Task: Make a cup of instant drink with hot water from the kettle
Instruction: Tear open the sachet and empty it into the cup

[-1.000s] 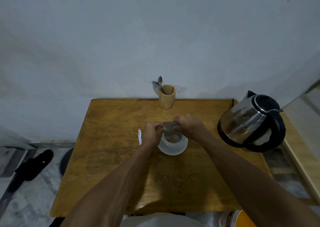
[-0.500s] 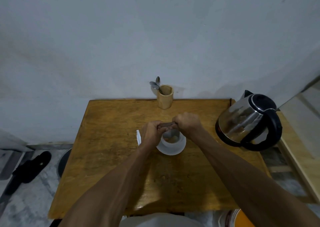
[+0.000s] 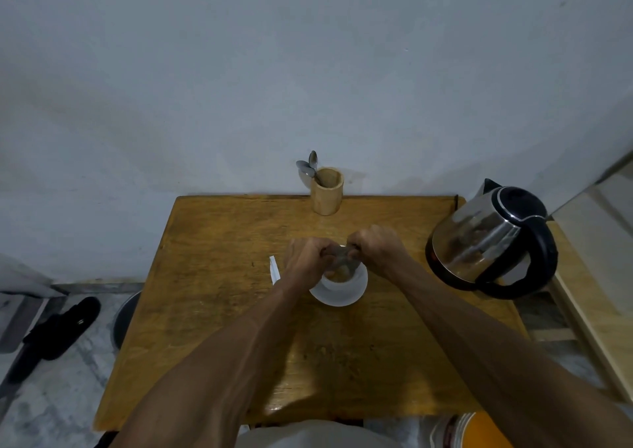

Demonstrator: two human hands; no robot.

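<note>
Since a second ago our hands have sunk closer to the cup and drawn nearer each other, and the sachet between them, which then showed as a flat grey strip, now looks crumpled and mostly hidden by our fingers. Our left hand (image 3: pixel 308 259) has its grip pinched on the left end of the sachet (image 3: pixel 339 253), and our right hand (image 3: pixel 376 247) pinches the right end, both held right over the mouth of the cup (image 3: pixel 342 288).

We see the cup as a round, pale, smooth-walled vessel standing at the middle of the tabletop (image 3: pixel 212 293), with something brownish inside it; whether that is powder we cannot tell. We take the tabletop for worn, yellowish wood, scuffed and stained. A small white torn strip (image 3: pixel 274 269) lies flat just left of our left hand.

At the right edge stands the kettle (image 3: pixel 489 238), a rounded body of shiny metal with a black lid, spout and thick curved handle, well apart from the cup. At the far edge a plain wooden cylinder holder (image 3: pixel 327 191) stands upright with two metal spoons (image 3: pixel 308 168) leaning out to its left. Kettle, holder and strip sit as they did before. A dull grey wall (image 3: pixel 308 64) backs the scene.
</note>
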